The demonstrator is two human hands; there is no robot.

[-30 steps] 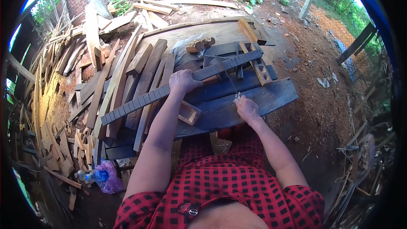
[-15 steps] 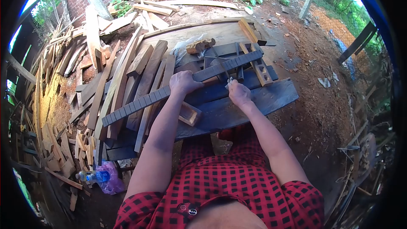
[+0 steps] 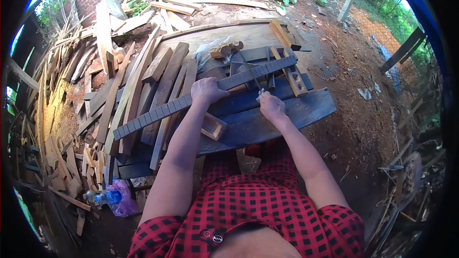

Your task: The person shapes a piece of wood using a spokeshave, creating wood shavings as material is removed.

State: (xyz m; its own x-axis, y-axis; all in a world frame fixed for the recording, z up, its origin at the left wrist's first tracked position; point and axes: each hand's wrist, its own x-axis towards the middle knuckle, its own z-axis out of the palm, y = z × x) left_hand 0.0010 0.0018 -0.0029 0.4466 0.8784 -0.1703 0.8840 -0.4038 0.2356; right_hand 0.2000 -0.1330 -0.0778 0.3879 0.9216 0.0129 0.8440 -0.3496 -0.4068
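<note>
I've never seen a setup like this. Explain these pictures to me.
There is no machine here, only a person working bare-handed. One camera, worn on the head, looks forward and down, so every picture comes from that spot. Heaped on the dark bench are wooden boards, a hollowed wooden block and a rough chunk of wood. The left hand grips a long strip marked with crosswise lines. The right hand holds a thin tool reaching across the strip; its kind is hard to tell.
</note>
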